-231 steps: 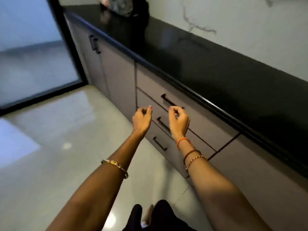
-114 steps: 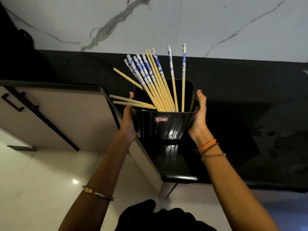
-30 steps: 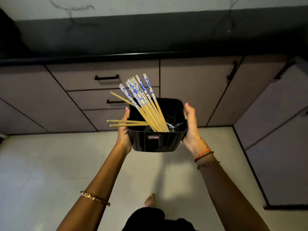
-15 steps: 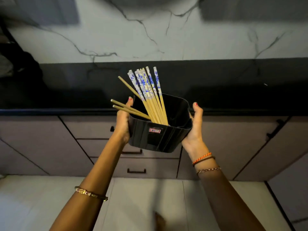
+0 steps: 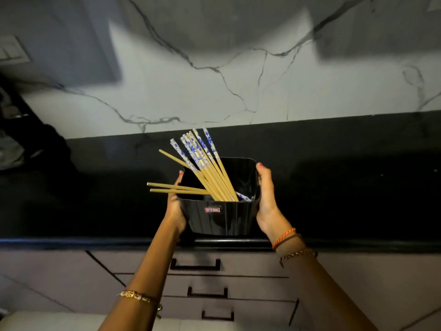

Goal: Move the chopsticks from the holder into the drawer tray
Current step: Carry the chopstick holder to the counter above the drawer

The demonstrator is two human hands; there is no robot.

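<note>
fingers [image 5: 260,166] around glossy black holder [image 5: 219,218]

Chopsticks [image 5: 210,173] in holder [image 5: 219,218], between hands, over countertop [image 5: 334,187], drawers [image 5: 229,283] below.

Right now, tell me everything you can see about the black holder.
The black holder is a glossy, plastic-looking square tub with rounded corners, faint vertical ribs and a small red label in front. Left hand and right hand clasp its sides above the dark counter. Chopsticks lean out leftward.
</note>
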